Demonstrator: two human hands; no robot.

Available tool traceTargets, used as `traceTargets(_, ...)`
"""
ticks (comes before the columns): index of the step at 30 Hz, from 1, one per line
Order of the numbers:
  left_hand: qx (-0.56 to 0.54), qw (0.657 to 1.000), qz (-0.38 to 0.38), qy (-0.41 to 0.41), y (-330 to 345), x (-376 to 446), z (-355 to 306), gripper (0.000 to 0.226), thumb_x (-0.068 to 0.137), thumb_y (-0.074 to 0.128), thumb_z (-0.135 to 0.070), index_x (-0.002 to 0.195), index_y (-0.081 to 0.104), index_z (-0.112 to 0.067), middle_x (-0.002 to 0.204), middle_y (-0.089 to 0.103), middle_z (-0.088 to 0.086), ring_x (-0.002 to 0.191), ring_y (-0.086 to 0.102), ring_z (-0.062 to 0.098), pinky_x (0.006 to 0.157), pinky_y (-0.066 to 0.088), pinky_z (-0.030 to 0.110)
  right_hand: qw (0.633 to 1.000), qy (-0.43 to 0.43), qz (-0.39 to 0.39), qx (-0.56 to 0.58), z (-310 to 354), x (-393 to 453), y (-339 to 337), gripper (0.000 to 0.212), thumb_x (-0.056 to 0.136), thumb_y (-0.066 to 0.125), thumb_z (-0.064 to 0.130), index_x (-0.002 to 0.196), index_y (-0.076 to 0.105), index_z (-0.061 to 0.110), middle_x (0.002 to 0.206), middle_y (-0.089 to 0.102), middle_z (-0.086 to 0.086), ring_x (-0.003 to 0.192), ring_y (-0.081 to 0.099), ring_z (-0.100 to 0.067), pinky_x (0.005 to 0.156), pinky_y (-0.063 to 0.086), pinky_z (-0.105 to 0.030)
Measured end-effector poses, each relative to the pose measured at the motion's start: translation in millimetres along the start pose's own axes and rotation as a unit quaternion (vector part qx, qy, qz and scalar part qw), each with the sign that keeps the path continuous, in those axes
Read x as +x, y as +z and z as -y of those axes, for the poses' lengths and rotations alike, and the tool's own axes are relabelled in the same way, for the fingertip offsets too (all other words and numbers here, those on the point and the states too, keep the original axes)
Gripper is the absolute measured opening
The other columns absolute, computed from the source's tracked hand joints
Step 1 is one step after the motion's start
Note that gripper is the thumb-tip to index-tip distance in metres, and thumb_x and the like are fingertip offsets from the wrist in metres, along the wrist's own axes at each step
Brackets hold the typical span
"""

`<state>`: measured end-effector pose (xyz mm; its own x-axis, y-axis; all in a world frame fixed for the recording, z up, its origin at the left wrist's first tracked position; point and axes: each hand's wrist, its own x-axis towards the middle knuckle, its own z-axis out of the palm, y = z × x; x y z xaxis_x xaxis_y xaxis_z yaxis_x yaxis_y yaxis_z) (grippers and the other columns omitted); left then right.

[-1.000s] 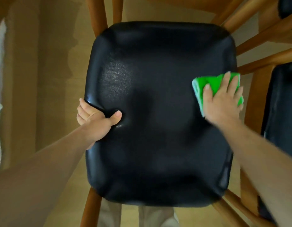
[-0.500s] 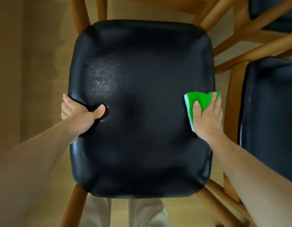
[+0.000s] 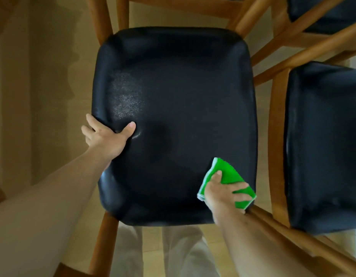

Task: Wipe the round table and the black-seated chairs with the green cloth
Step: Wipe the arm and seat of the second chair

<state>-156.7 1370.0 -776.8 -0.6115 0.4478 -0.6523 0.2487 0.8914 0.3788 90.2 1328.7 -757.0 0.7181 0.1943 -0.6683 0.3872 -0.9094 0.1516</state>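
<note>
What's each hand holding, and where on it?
Right hand presses the green cloth flat, fingers spread on top. Left hand grips the black seat at its left edge.

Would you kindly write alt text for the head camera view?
A right hand presses a folded green cloth onto the near right corner of a black padded chair seat, while the left hand grips its left edge. A second black seat sits to the right.

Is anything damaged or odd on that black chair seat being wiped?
Nothing looks damaged. The black seat has one pale, speckled patch near its left side, probably sheen or residue. The left hand grips the seat's left edge, and the right hand presses the green cloth flat near the front right corner.
</note>
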Motion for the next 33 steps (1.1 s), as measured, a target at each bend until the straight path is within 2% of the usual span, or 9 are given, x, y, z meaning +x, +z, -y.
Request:
traceTargets(2,0.028,1.000,-0.006,0.001,1,-9,1,0.116,0.073,0.061,-0.069,0.151,-0.009,-0.019,0.155,0.003,0.007,0.143,0.014,0.027,0.114,0.021,0.046,1.000,0.002,0.030,0.000,6,-27,15,0.090,0.096,0.022,0.064,0.148,-0.028,0.009,0.157,-0.027,-0.021,0.143,-0.010,-0.051,0.116,-0.001,-0.056)
traceTargets(5,0.056,0.998,-0.002,0.024,1,-18,6,0.113,0.075,0.061,-0.067,0.151,-0.008,-0.020,0.156,0.002,0.005,0.144,0.009,0.025,0.114,0.020,0.046,0.995,-0.083,0.056,-0.027,12,-55,37,0.092,0.097,0.026,0.060,0.144,-0.033,0.008,0.152,-0.037,-0.021,0.141,-0.019,-0.052,0.114,0.004,-0.063)
traceTargets(9,0.065,0.997,-0.002,0.029,-6,-13,16,0.108,0.072,0.064,-0.066,0.150,0.007,-0.018,0.151,0.020,0.007,0.137,0.026,0.031,0.109,0.031,0.049,0.984,-0.166,0.031,-0.058,20,-51,36,0.093,0.097,0.029,0.057,0.145,-0.031,0.004,0.152,-0.035,-0.023,0.140,-0.022,-0.053,0.111,0.005,-0.067)
traceTargets(14,0.073,0.997,-0.005,0.019,-11,-8,17,0.105,0.070,0.064,-0.069,0.147,0.018,-0.015,0.148,0.030,0.008,0.133,0.035,0.033,0.107,0.034,0.047,0.900,-0.402,-0.075,-0.149,53,-10,5,0.081,0.100,0.026,0.052,0.151,-0.019,0.008,0.160,-0.021,-0.016,0.145,-0.018,-0.044,0.111,-0.002,-0.067)
traceTargets(20,0.032,0.999,-0.016,0.004,-16,-9,13,0.069,0.086,0.053,-0.059,0.138,0.035,-0.018,0.139,0.043,0.007,0.121,0.047,0.030,0.090,0.035,0.033,0.837,-0.485,-0.152,-0.202,90,-18,20,0.072,0.100,0.017,0.048,0.153,-0.011,0.009,0.161,-0.012,-0.019,0.146,-0.012,-0.045,0.112,-0.001,-0.068)
traceTargets(23,0.003,1.000,-0.010,-0.023,-23,-8,11,0.057,0.090,0.043,-0.060,0.128,0.045,-0.018,0.128,0.052,0.008,0.113,0.051,0.030,0.093,0.039,0.036,0.756,-0.592,-0.107,-0.258,75,-58,59,0.069,0.101,0.016,0.047,0.152,-0.016,0.015,0.160,-0.022,-0.012,0.145,-0.018,-0.041,0.109,-0.016,-0.065)
traceTargets(26,0.042,0.999,-0.024,-0.024,-30,-8,8,0.057,0.093,0.037,-0.057,0.127,0.050,-0.013,0.124,0.057,0.014,0.113,0.052,0.034,0.093,0.041,0.038,0.638,-0.701,-0.050,-0.314,47,-90,87,0.066,0.102,0.020,0.046,0.155,-0.010,0.019,0.158,-0.026,-0.008,0.145,-0.023,-0.037,0.105,-0.027,-0.059)
traceTargets(30,0.076,0.996,-0.026,-0.024,-34,-17,9,0.054,0.094,0.039,-0.053,0.125,0.050,-0.012,0.124,0.056,0.014,0.113,0.051,0.035,0.090,0.038,0.038,0.458,-0.778,0.036,-0.428,14,-92,88,0.063,0.104,0.024,0.043,0.155,-0.007,0.021,0.163,-0.017,0.000,0.146,-0.023,-0.029,0.108,-0.026,-0.055)
traceTargets(33,0.114,0.992,-0.047,-0.003,-31,-28,13,0.047,0.091,0.049,-0.048,0.120,0.051,-0.010,0.125,0.054,0.016,0.113,0.051,0.036,0.093,0.040,0.039,0.374,-0.794,0.062,-0.474,9,-77,71,0.064,0.105,0.027,0.042,0.155,-0.009,0.026,0.161,-0.022,0.003,0.146,-0.024,-0.027,0.111,-0.021,-0.054)
